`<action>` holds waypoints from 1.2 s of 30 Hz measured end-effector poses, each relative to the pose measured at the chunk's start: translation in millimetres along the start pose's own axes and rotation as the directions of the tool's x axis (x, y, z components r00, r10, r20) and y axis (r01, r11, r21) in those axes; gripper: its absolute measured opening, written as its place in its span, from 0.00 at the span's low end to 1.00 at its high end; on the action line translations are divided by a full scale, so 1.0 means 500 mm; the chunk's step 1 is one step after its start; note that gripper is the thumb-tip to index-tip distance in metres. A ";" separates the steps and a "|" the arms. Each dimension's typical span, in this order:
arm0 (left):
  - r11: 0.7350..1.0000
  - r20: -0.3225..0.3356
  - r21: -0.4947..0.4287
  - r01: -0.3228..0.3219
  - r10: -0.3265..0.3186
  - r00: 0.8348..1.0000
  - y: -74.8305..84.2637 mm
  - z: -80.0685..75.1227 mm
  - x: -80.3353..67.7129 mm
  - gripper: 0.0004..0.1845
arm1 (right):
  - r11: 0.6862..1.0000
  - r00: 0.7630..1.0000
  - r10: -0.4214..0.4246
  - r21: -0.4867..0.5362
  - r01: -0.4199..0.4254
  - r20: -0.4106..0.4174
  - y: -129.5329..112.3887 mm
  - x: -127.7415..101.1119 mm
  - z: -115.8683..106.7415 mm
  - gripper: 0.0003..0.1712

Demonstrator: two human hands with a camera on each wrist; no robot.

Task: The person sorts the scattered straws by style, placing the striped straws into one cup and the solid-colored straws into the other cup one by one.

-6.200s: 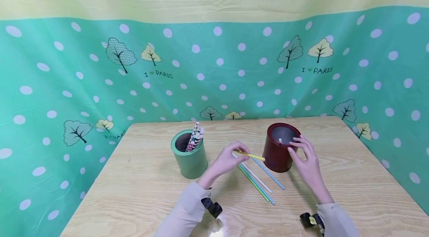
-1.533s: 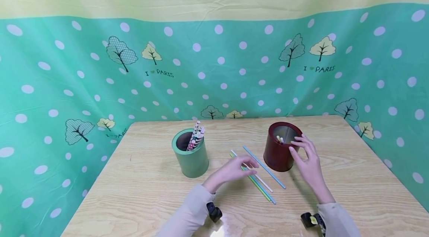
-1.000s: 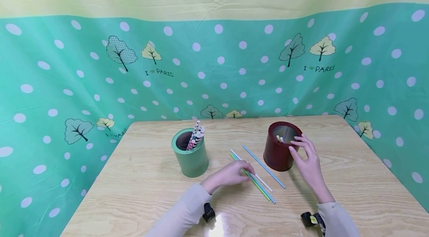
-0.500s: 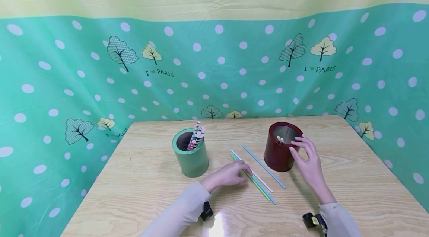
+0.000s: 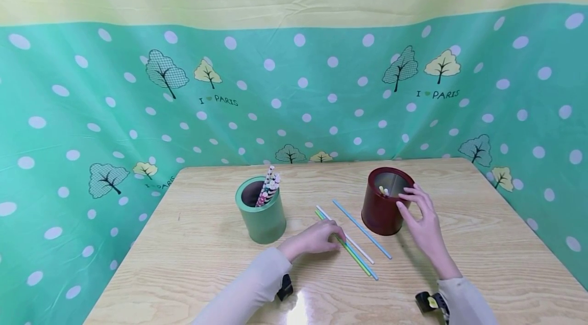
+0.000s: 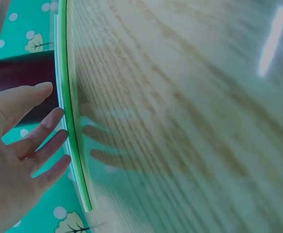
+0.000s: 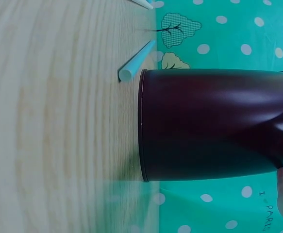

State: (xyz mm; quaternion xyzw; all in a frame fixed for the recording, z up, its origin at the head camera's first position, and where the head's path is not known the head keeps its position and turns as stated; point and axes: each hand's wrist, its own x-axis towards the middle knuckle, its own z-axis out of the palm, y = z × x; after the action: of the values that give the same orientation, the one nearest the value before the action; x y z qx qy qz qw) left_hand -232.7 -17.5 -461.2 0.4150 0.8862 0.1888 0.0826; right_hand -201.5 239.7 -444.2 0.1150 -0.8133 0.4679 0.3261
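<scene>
Left hand [image 5: 317, 239] lying palm down on the pale wooden table [image 5: 193, 264], fingers loosely extended, tips resting on or right beside the loose bundle of thin plastic straws [image 5: 353, 243]; whether any straw is being pinched cannot be told

In the left wrist view, fingers [image 6: 44, 141] spreading straight alongside the green straw [image 6: 73, 131], touching or nearly touching it, nothing curling round it

4 straws lying flat on the table between the 2 cups, all slanting from upper left to lower right: a green one, a white one [image 5: 349, 239], a light blue one [image 5: 363, 230] closest to the dark red cup, and another bluish one ending nearest the viewer

Right hand [image 5: 420, 218] resting against the near right side of the dark red cylindrical cup [image 5: 383, 207], fingers gently bent along its wall and rim, steadying rather than lifting it; cup standing upright on the table, right of centre

Showing inside the dark red cup, the tips of 2 straws [image 5: 383, 191]

In the right wrist view, dark red cup [image 7: 214, 124] filling the frame, light blue straw end [image 7: 131, 65] lying just beside its base

Standing upright left of centre, well apart from the red cup, a green cylindrical cup [image 5: 261, 213] holding several patterned paper straws [image 5: 268, 190] leaning to its right rim
</scene>
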 end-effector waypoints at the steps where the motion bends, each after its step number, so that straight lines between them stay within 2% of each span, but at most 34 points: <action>1: 1.000 -0.001 0.002 -0.001 0.001 1.000 0.000 0.000 0.001 0.08 | 1.000 1.000 0.000 0.000 0.000 0.002 0.000 0.000 0.000 0.12; 20: 0.989 0.030 0.132 -0.061 0.058 0.998 0.000 0.007 0.009 0.10 | 1.000 1.000 -0.002 -0.005 0.002 -0.006 0.002 -0.003 0.002 0.12; 28: 0.986 0.046 0.160 -0.048 0.041 0.998 -0.002 0.010 0.008 0.08 | 1.000 1.000 0.014 -0.007 -0.014 -0.001 0.000 -0.005 0.002 0.12; 36: 0.989 0.072 0.149 -0.013 0.003 0.997 -0.001 0.007 0.010 0.07 | 1.000 1.000 0.012 -0.008 -0.012 -0.004 -0.001 -0.003 0.003 0.12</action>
State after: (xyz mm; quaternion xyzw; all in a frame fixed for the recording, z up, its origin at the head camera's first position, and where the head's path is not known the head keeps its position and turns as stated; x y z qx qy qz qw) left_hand -235.2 -13.1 -464.8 0.4301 0.8926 0.1071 0.0821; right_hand -200.6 238.1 -445.4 0.1077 -0.8151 0.4670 0.3255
